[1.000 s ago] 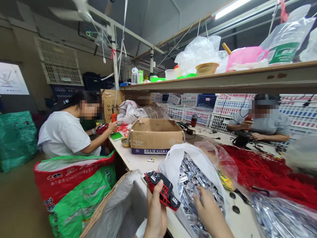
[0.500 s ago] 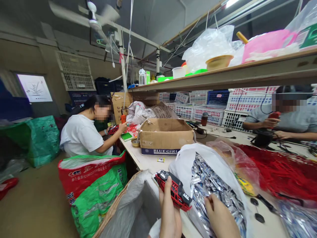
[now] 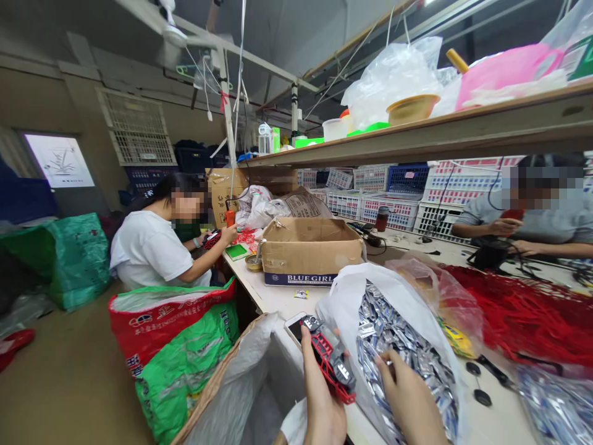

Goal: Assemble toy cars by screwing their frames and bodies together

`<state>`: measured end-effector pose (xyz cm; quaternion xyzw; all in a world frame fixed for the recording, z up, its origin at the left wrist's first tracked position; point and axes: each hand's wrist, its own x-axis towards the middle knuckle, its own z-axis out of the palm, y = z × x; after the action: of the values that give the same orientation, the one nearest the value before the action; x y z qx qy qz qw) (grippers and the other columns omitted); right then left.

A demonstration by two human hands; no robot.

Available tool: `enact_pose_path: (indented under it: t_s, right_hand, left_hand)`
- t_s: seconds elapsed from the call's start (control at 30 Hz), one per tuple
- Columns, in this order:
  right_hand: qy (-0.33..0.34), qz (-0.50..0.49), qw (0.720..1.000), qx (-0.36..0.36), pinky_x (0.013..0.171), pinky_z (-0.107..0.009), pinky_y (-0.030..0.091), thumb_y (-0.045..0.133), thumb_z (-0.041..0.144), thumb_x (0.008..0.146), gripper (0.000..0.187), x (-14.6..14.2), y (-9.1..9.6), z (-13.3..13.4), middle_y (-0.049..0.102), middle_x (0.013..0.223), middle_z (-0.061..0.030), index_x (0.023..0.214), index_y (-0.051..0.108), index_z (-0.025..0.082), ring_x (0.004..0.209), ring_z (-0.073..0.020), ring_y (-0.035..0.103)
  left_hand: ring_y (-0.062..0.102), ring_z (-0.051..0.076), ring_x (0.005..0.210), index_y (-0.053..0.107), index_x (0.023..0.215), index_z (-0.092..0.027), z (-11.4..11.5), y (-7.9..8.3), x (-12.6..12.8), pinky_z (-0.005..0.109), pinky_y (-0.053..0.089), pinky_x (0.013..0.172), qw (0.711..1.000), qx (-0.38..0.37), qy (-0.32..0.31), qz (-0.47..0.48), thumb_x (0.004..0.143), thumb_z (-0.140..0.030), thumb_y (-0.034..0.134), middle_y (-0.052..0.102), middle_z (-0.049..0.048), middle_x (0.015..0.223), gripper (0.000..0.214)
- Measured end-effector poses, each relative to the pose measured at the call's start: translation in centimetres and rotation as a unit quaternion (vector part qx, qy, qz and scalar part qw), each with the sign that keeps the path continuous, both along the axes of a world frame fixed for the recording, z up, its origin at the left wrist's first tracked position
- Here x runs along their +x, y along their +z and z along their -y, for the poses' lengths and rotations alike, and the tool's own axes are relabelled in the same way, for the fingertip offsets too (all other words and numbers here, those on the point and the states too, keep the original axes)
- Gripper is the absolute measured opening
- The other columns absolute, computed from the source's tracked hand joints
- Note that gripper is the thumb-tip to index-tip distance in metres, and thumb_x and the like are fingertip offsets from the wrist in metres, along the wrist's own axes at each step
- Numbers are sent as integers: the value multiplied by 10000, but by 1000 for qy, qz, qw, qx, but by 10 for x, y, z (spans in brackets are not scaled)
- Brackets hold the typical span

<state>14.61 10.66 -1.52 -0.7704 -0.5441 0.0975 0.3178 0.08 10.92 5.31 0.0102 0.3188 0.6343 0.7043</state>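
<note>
My left hand (image 3: 322, 395) is closed around a toy car part (image 3: 331, 358) with a grey and black body and a red frame, tilted, its red edge downward. My right hand (image 3: 410, 395) hovers over the white bag (image 3: 340, 290) full of small shiny silver pieces (image 3: 398, 334). Its thumb and forefinger are pinched together, and what lies between them, if anything, is too small to make out. Just behind the toy car part, a white-edged phone (image 3: 294, 327) lies at the table edge, partly covered.
A cardboard box (image 3: 312, 256) stands behind the bag. Red plastic parts (image 3: 519, 321) are heaped at right, near black wheels on an axle (image 3: 477, 383). Open sacks (image 3: 185, 358) line the table's left side. A shelf (image 3: 417, 133) hangs overhead. Co-workers sit left and right.
The toy car part has turned slightly in my left hand, showing more of its grey top. My right hand has shifted a little left over the silver pieces. The view has tipped slightly.
</note>
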Motion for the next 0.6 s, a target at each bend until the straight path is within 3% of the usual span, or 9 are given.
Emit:
enact_pose_path:
  t_s: [0.1, 0.17, 0.27, 0.33, 0.4, 0.47, 0.53, 0.6]
  right_hand:
    - [-44, -20, 999, -1, 681, -406, 437, 229, 557, 859, 457, 5, 9, 5, 707, 773, -122, 886, 575, 260, 750, -350, 674]
    - [-80, -51, 996, 2, 682, -416, 458, 261, 613, 802, 483, 9, 17, 8, 716, 779, -122, 849, 590, 262, 770, -355, 682]
    - [-121, -127, 984, 35, 730, -435, 492, 388, 694, 652, 511, 10, 32, 13, 745, 876, -113, 788, 625, 263, 846, -362, 691]
    - [-131, -186, 968, 104, 787, -453, 509, 503, 715, 569, 539, 5, 43, 15, 750, 947, -114, 790, 657, 248, 867, -359, 685]
    - [-128, -258, 935, 204, 842, -440, 526, 631, 694, 534, 546, -2, 51, 19, 744, 959, -114, 819, 654, 228, 873, -329, 684]
    - [-119, -358, 883, 278, 794, -401, 553, 744, 672, 517, 579, -7, 57, 25, 719, 818, -87, 856, 606, 223, 790, -285, 678]
    - [-78, -457, 842, 278, 670, -337, 561, 835, 662, 501, 658, -11, 58, 35, 663, 682, -36, 910, 562, 225, 653, -229, 634]
    - [-32, -496, 837, 228, 571, -281, 531, 876, 681, 518, 707, -14, 55, 50, 615, 617, -4, 957, 571, 218, 569, -191, 580]
  left_hand:
    - [626, 110, 476, 705, 1017, -98, -1, -2, 0, 174, 358, 361, 999, 23, -47, -10, 964, -631, 528, 782, 107, 850, 564]
    - [643, 131, 511, 718, 1013, -86, -3, -7, 2, 196, 405, 400, 997, 27, -74, -20, 933, -665, 555, 780, 112, 839, 607]
    - [737, 214, 760, 704, 1140, -119, -3, -13, 5, 259, 547, 595, 994, 60, -89, -23, 808, -699, 706, 792, 116, 1011, 668]
    - [742, 265, 970, 670, 1244, -161, -2, -15, 5, 310, 583, 777, 990, 92, -102, -18, 713, -688, 805, 771, 109, 1165, 760]
    - [716, 299, 1089, 640, 1305, -186, 0, -15, 4, 355, 570, 899, 985, 115, -126, -18, 655, -695, 843, 748, 107, 1240, 850]
    - [703, 328, 1128, 630, 1321, -195, 2, -14, 3, 400, 553, 959, 980, 122, -154, -30, 637, -726, 834, 747, 113, 1244, 889]
    - [696, 345, 1145, 636, 1306, -197, 4, -14, 3, 427, 539, 994, 975, 128, -178, -48, 639, -740, 822, 753, 115, 1235, 880]
    - [673, 340, 1200, 638, 1298, -197, 7, -16, 3, 417, 509, 1046, 967, 149, -198, -64, 658, -708, 832, 745, 107, 1262, 842]
